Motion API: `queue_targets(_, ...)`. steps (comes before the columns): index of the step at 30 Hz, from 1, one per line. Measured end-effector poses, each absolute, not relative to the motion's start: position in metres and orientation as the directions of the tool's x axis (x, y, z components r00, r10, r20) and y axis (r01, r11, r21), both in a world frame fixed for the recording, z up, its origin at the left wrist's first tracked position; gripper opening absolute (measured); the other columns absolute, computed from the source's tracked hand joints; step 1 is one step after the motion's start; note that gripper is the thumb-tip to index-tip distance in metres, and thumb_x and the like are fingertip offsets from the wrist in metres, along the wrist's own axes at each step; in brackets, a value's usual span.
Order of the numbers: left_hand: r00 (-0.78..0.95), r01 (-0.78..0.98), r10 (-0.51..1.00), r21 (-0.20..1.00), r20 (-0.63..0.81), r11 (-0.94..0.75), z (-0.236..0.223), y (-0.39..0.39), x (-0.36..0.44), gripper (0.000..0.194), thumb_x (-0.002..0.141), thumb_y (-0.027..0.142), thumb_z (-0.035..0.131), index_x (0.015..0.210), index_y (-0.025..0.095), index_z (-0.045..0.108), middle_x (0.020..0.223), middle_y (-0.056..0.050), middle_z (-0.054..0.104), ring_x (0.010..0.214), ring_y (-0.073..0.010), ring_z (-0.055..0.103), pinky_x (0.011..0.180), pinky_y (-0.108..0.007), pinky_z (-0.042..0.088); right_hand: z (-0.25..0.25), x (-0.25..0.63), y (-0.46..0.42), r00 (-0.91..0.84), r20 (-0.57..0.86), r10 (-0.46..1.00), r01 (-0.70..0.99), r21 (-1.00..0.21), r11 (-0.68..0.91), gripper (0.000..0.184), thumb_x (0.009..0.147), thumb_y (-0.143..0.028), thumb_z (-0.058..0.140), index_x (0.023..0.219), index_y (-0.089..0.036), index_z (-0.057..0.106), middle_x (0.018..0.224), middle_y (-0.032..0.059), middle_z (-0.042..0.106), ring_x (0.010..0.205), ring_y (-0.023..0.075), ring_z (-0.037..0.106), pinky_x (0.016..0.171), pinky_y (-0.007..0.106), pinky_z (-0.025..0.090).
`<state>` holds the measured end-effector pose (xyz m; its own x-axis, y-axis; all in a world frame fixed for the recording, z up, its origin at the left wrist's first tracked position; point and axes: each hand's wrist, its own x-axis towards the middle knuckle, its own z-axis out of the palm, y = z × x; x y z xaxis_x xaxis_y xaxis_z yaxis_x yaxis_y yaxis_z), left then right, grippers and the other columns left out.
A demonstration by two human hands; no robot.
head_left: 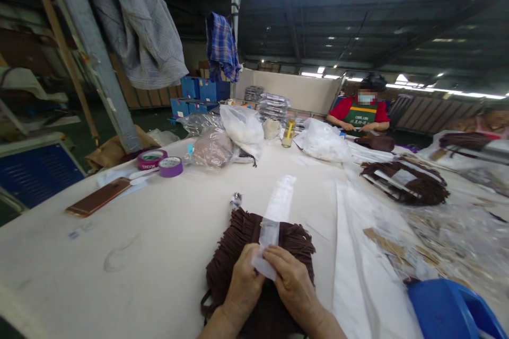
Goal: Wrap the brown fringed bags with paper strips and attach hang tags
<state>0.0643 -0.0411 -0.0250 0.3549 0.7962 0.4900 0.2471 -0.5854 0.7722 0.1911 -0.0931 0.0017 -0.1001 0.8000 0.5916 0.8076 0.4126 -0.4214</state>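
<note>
Below me on the white table lies a dark brown fringed bag (226,254), its fringe spread to both sides. A translucent white strip (278,204) runs from the table across its middle toward me. My left hand (244,280) is closed at the strip's near end, fingertips pinching its left edge. My right hand (289,278) grips the same end from the right, thumb and fingers pressed on it. Both wrists rest over the bag's near part, which they partly hide. A small shiny piece (236,200) sits just beyond the bag's far left corner.
Purple tape rolls (170,167) and a phone (99,197) lie to the left. Plastic-wrapped bundles (212,148) and a yellowish jar (288,133) stand at the back. On the right are another brown fringed bundle (405,183), loose plastic and a blue container (453,310). A co-worker (363,111) sits across.
</note>
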Motion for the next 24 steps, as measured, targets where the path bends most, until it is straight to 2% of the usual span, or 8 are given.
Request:
queue_targets(2,0.296,0.279,0.874,0.840,0.385,-0.465,-0.028,-0.042,0.066,0.007,0.077,0.021,0.048,0.081,0.016,0.051,0.079,-0.005,0.055,0.074,-0.0186,0.057,0.070,-0.033,0.051,0.003,0.188,-0.096,-0.138,0.555,0.820,0.841,-0.371,0.393,0.043,0.071,0.000,0.037,0.101,-0.015,0.064,0.103,0.0090,0.066,0.101,0.0186,0.059,0.088,0.034,0.050)
queue_targets(4,0.263,0.259,0.903,0.877,0.339,-0.405,-0.032,-0.044,0.067,0.021,0.075,0.021,0.049,0.095,0.014,0.048,0.086,-0.007,0.055,0.079,-0.0193,0.057,0.073,-0.035,0.051,0.004,0.184,-0.098,-0.149,0.512,0.846,0.867,-0.343,0.360,0.044,0.070,0.000,0.037,0.103,-0.014,0.063,0.107,0.0096,0.065,0.105,0.0201,0.057,0.090,0.037,0.049)
queue_targets(7,0.320,0.211,0.834,0.824,0.450,-0.525,-0.037,-0.043,0.062,0.045,0.074,0.014,0.044,0.119,0.012,0.037,0.111,-0.014,0.050,0.104,-0.0223,0.050,0.088,-0.041,0.045,0.005,0.179,-0.103,-0.137,0.448,0.883,0.890,-0.336,0.308,0.043,0.071,-0.002,0.040,0.106,-0.013,0.062,0.112,0.0103,0.062,0.110,0.0214,0.053,0.093,0.039,0.046)
queue_targets(11,0.634,0.191,0.616,0.678,0.467,-0.710,-0.019,-0.024,0.042,0.057,0.058,0.002,0.040,0.112,0.016,0.051,0.129,-0.010,0.042,0.123,-0.0231,0.034,0.103,-0.044,0.030,0.000,0.178,-0.108,-0.154,0.401,0.903,0.901,-0.318,0.295,0.052,0.070,-0.002,0.040,0.118,-0.014,0.054,0.122,0.0089,0.055,0.117,0.0198,0.047,0.099,0.040,0.041)
queue_targets(14,0.709,0.293,0.600,0.619,0.371,-0.728,0.015,0.003,0.041,0.048,0.057,-0.002,0.036,0.096,0.015,0.060,0.110,-0.007,0.058,0.108,-0.0173,0.048,0.097,-0.033,0.038,-0.010,0.180,-0.111,-0.187,0.413,0.891,0.916,-0.253,0.310,0.056,0.069,-0.001,0.038,0.121,-0.013,0.052,0.125,0.0092,0.053,0.120,0.0202,0.044,0.099,0.041,0.040)
queue_targets(15,0.697,0.386,0.634,0.571,0.334,-0.725,0.026,0.011,0.048,0.043,0.062,-0.002,0.036,0.094,0.013,0.060,0.103,-0.007,0.060,0.102,-0.0164,0.051,0.094,-0.031,0.040,-0.013,0.180,-0.112,-0.195,0.422,0.885,0.922,-0.230,0.313,0.056,0.068,0.000,0.037,0.121,-0.013,0.052,0.125,0.0096,0.053,0.120,0.0207,0.043,0.099,0.042,0.040)
queue_targets(18,0.735,0.429,0.613,0.503,0.289,-0.751,0.047,0.026,0.083,0.028,0.074,0.002,0.040,0.085,0.013,0.063,0.086,-0.006,0.064,0.088,-0.0166,0.054,0.086,-0.030,0.043,-0.020,0.179,-0.112,-0.202,0.439,0.875,0.933,-0.186,0.309,0.058,0.067,0.001,0.035,0.121,-0.012,0.052,0.126,0.0100,0.052,0.121,0.0219,0.043,0.098,0.043,0.040)
queue_targets(24,0.846,0.456,0.524,0.382,0.093,-0.804,0.028,0.040,0.143,0.011,0.078,0.007,0.054,0.073,0.013,0.061,0.078,-0.004,0.062,0.082,-0.0165,0.056,0.078,-0.032,0.045,-0.014,0.178,-0.114,-0.219,0.445,0.868,0.927,-0.183,0.328,0.063,0.062,0.001,0.035,0.122,-0.007,0.049,0.125,0.0126,0.052,0.121,0.0229,0.042,0.096,0.043,0.042)
